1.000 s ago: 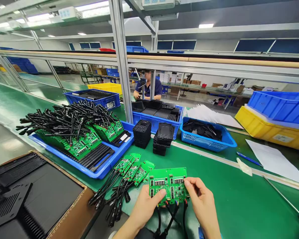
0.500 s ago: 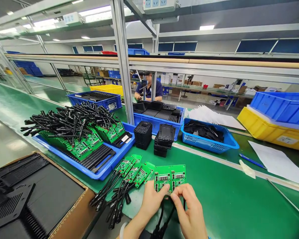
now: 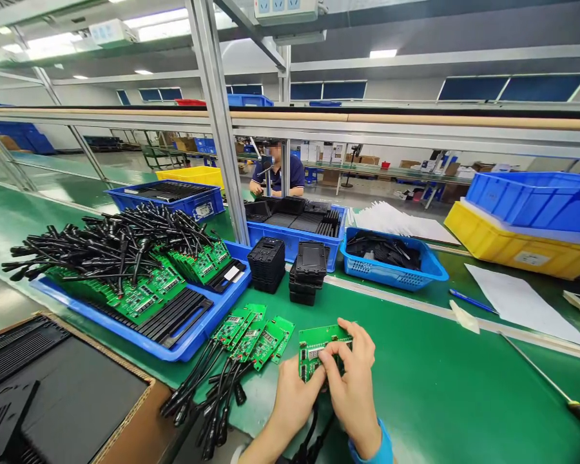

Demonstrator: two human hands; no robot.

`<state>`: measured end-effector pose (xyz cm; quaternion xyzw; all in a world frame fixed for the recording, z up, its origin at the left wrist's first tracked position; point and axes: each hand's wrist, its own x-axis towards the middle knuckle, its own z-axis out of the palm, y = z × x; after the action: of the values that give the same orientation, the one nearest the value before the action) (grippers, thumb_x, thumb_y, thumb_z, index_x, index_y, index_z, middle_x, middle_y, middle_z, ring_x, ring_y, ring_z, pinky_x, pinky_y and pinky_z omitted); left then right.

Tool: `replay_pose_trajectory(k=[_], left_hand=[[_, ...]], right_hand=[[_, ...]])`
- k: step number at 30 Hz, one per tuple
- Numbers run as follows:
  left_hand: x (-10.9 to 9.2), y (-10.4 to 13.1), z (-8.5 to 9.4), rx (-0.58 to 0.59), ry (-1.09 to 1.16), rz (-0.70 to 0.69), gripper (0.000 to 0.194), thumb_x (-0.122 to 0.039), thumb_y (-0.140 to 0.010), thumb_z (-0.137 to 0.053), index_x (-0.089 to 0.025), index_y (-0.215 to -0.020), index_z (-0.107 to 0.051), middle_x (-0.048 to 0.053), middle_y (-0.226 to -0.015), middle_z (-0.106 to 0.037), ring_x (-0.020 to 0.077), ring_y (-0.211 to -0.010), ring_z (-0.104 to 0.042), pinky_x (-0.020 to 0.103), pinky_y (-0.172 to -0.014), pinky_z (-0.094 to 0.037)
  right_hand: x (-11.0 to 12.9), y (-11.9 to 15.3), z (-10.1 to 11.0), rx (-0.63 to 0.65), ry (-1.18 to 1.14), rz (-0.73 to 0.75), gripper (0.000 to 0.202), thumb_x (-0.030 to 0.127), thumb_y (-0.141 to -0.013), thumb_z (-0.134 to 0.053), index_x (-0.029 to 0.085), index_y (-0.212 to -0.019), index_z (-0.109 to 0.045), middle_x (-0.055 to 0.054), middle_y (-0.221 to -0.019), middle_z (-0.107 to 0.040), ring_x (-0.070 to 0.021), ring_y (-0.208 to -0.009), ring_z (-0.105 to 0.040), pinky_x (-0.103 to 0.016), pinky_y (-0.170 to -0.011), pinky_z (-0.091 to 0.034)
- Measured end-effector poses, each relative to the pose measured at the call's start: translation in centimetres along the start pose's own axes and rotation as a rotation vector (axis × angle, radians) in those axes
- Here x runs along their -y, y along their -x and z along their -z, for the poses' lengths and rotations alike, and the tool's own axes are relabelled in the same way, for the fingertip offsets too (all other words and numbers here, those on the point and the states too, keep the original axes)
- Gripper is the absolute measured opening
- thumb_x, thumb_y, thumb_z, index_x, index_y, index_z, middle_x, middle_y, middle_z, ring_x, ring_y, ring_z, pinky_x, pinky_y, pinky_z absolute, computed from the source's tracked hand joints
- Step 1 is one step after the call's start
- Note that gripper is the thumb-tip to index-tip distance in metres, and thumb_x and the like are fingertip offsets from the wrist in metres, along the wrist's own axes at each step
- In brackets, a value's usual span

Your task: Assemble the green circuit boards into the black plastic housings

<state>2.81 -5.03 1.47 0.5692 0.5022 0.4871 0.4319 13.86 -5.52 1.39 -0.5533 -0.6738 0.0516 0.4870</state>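
Observation:
A green circuit board (image 3: 318,336) with digit displays is between my two hands, above the green bench. My left hand (image 3: 297,390) grips its left and lower side, thumb on the front. My right hand (image 3: 350,367) wraps round its right side, fingertips at the top edge and thumb near the display, covering much of that half. Black cables (image 3: 314,425) hang below the board, partly hidden by my wrists. Just left of my hands, several similar boards (image 3: 251,335) lie overlapped on the bench, their black cables toward me.
A blue tray (image 3: 188,351) at left holds boards, cables and black panels. Stacked black housings (image 3: 267,264) stand behind the loose boards. A blue basket (image 3: 401,280) of black parts, a pen (image 3: 472,301) and a screwdriver (image 3: 541,374) are to the right. A person (image 3: 278,174) sits beyond the frame.
My right hand has moved up from the board's lower edge to its right side and top, now covering the right display. The view has swung slightly to the right.

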Motion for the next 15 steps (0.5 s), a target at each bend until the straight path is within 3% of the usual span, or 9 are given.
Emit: replay_pose_trajectory(k=[4,9,15], left_hand=[[0.4,-0.4,-0.2,0.003,0.012,-0.028,0.035,-0.044,-0.081,-0.06,-0.013,-0.075,-0.072,0.004,-0.065,-0.068,0.0196,-0.064,-0.061,0.027,-0.063,-0.05],[1.1,-0.4,-0.4,-0.006,-0.038,-0.02,0.03,-0.04,-0.079,-0.061,-0.012,-0.073,-0.071,0.005,-0.063,-0.068,0.0183,-0.056,-0.06,0.025,-0.054,-0.048],[1.2,-0.4,-0.5,-0.032,-0.122,-0.14,0.027,-0.037,-0.081,-0.059,-0.015,-0.084,-0.074,0.006,-0.075,-0.074,0.0227,-0.07,-0.069,0.028,-0.064,-0.055]], right_hand=[[0.0,0.3,-0.5,-0.057,-0.004,-0.035,0.019,0.027,-0.092,-0.05,0.024,-0.078,-0.062,-0.009,-0.127,-0.05,-0.0322,-0.127,-0.032,-0.056,-0.101,-0.026],[-0.7,-0.1,0.1,-0.055,-0.02,-0.138,0.017,0.033,-0.089,-0.057,0.025,-0.076,-0.065,-0.009,-0.123,-0.051,-0.0337,-0.123,-0.036,-0.056,-0.099,-0.027],[-1.1,-0.8,-0.1,-0.051,-0.074,-0.117,0.016,0.023,-0.09,-0.052,0.023,-0.076,-0.06,-0.009,-0.126,-0.049,-0.0315,-0.126,-0.034,-0.055,-0.101,-0.027]])
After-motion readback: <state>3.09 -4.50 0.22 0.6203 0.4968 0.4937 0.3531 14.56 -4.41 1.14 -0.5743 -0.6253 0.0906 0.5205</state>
